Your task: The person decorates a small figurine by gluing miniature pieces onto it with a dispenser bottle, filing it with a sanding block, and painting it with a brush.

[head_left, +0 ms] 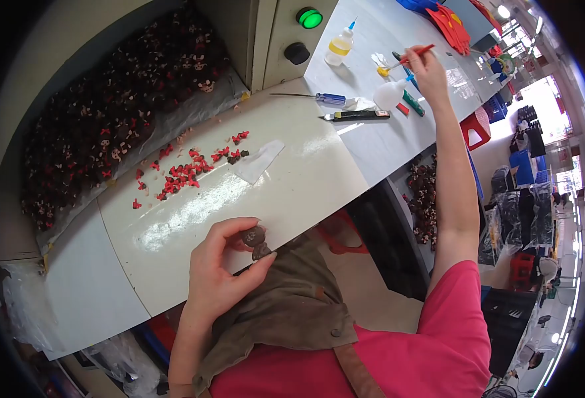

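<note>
My left hand (229,268) pinches a small dark brown figurine (256,240) between thumb and fingers, just above the table's front edge. Stretched out to the far right, my right hand (427,74) grips a thin red-handled tool (419,53), which looks like a brush. Its tip points down at a small yellow piece (382,71) on the white table. Below that hand are a white squeeze bottle (388,95) lying down and a green tool (413,103). Small red and dark parts (185,176) lie scattered left of centre, beside a white paper scrap (260,161).
A large heap of dark and red figurine pieces (126,106) fills the curved machine opening at left. A yellow-banded bottle (339,48), a blue-handled screwdriver (331,99) and a box cutter (355,115) rest near the middle. Red gloves (449,28) lie at the far end.
</note>
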